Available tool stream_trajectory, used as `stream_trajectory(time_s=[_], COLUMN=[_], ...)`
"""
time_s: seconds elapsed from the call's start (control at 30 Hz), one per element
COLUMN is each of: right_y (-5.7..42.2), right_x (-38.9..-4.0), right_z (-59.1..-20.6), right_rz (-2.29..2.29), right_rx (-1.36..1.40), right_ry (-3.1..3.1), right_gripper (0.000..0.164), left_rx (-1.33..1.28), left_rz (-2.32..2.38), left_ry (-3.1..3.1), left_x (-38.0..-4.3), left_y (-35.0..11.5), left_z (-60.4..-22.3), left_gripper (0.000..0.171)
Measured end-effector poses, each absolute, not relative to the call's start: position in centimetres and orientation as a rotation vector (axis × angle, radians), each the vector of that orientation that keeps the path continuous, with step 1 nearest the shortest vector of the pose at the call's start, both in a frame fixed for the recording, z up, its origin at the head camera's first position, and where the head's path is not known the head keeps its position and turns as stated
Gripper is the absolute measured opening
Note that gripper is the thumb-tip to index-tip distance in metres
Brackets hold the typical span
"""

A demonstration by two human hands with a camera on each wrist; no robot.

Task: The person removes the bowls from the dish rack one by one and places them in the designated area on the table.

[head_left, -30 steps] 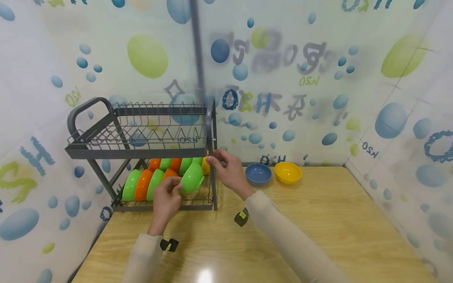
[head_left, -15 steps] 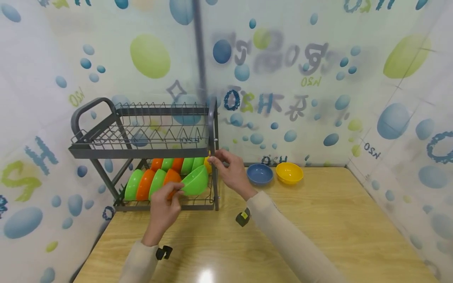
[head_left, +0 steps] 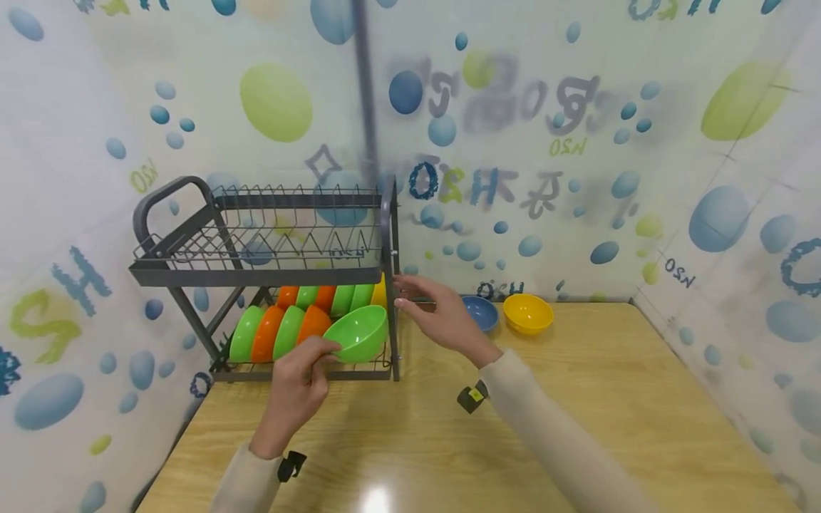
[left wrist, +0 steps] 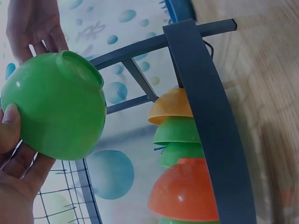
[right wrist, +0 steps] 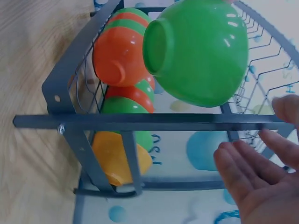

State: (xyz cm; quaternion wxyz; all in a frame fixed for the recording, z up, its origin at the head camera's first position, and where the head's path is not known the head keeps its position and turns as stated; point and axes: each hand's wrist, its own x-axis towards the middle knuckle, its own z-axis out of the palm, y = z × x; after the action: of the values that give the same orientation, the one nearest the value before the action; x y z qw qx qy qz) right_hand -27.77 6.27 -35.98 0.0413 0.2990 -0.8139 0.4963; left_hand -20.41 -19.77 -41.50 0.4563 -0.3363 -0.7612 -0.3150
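My left hand (head_left: 298, 385) pinches a green bowl (head_left: 360, 336) by its rim, in front of the right end of the rack's lower tier. The bowl is tilted, its opening facing up and to the left in the head view. In the left wrist view, fingers and thumb hold the green bowl (left wrist: 60, 107) from its side. My right hand (head_left: 445, 317) is beside the right upright of the dark grey dish rack (head_left: 276, 276), holding nothing. Its fingers are loosely extended near that upright in the right wrist view; whether they touch it I cannot tell.
On the lower tier, green bowls (head_left: 246, 335) and orange bowls (head_left: 268, 335) stand on edge in two rows, with a yellow bowl (head_left: 380, 291) at the back right. A blue bowl (head_left: 482, 313) and another yellow bowl (head_left: 528, 313) sit on the wooden table (head_left: 577, 377).
My left hand has turned the green bowl so its inside shows, shifting it slightly right. The right hand has drawn a little to the right, its fingers loosening beside the rack's upright.
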Motion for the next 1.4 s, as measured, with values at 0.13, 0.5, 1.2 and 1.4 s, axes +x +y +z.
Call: stream_trajectory(time_s=[0.13, 0.5, 1.2, 1.4], right_y=[7.5, 9.4, 11.3, 11.9], right_x=[-26.3, -22.5, -20.7, -20.6], right_z=[-35.5, -35.7, -38.0, -38.2], right_rz=[1.377, 1.021, 0.649, 0.664], right_rx=[1.024, 1.353, 1.528, 1.520], right_ry=[-2.508, -2.418, -2.072, -2.070], right_gripper=[0.048, 0.064, 0.017, 0.017], left_rx=[-0.878, -0.974, -1.152, -1.181], left_rz=[-0.772, -0.788, -0.779, -0.794], left_ry=[-1.892, -1.956, -2.062, -2.102], left_x=[-20.2, -19.1, -17.9, -17.9], left_y=[-19.4, -18.1, -15.9, -15.6], left_z=[-41.2, -40.7, -41.1, -41.0], left_gripper=[0.036, 0.047, 0.040, 0.051])
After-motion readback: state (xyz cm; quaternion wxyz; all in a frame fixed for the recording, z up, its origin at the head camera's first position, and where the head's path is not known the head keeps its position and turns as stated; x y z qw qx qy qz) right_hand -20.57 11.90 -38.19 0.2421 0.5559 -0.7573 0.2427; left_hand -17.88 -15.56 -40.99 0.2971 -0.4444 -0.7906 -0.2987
